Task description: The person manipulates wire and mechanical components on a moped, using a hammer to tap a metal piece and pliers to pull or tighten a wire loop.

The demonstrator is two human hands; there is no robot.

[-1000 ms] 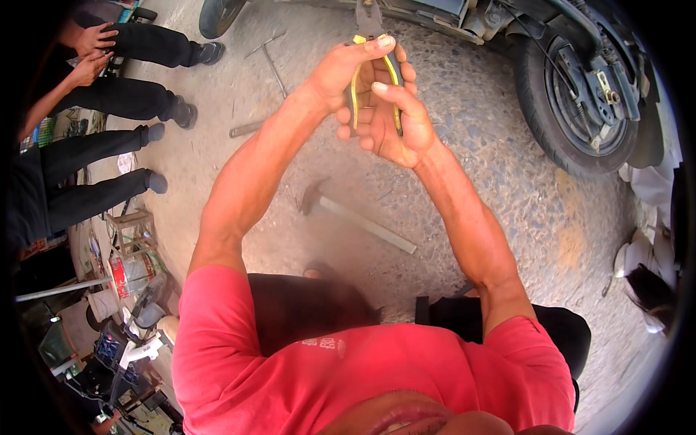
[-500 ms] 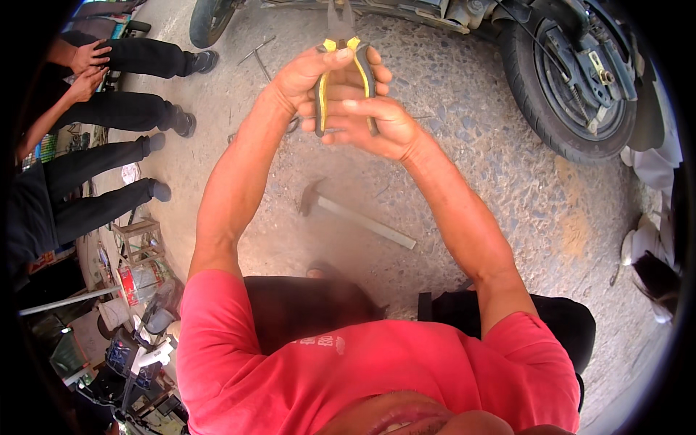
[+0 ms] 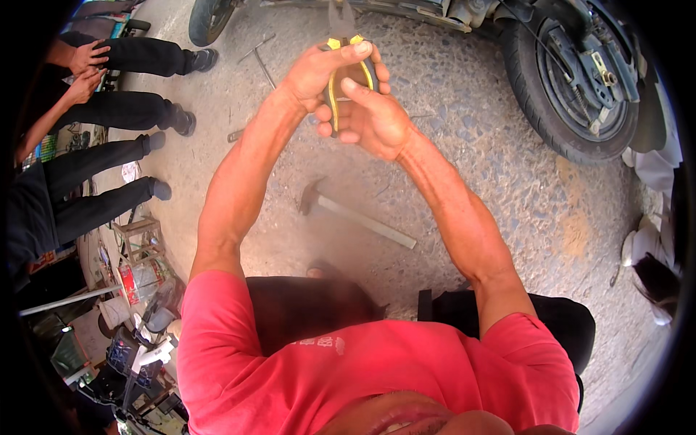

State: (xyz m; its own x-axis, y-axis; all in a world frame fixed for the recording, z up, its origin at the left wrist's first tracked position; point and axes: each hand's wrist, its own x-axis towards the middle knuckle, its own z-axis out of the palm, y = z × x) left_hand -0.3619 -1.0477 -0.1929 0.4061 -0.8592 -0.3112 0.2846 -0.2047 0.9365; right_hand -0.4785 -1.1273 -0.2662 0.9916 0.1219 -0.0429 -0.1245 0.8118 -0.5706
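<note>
A pair of pliers (image 3: 334,109) with yellow and black handles is held up between my two hands, its metal jaws pointing away from me at the top edge. My left hand (image 3: 313,75) grips it near the pivot, thumb lying across the top of the handles. My right hand (image 3: 383,122) is curled around the lower handles from the right, its thumb between them. The handles stand apart, and the end of the right one is hidden by my right hand. Below, on the ground, lies a hammer (image 3: 366,222) with a pale straight handle.
Ahead is a motorbike, its wheel (image 3: 533,94) at the upper right and another tyre (image 3: 210,22) at the upper left. A T-shaped metal tool (image 3: 262,64) lies beyond my left forearm. People in dark trousers (image 3: 119,101) are at the left, above a wooden stool (image 3: 138,239) and clutter.
The pliers have shifted slightly right. My left thumb has slid right across the handles, and my right hand has closed further around the lower handles, covering the right one's end.
</note>
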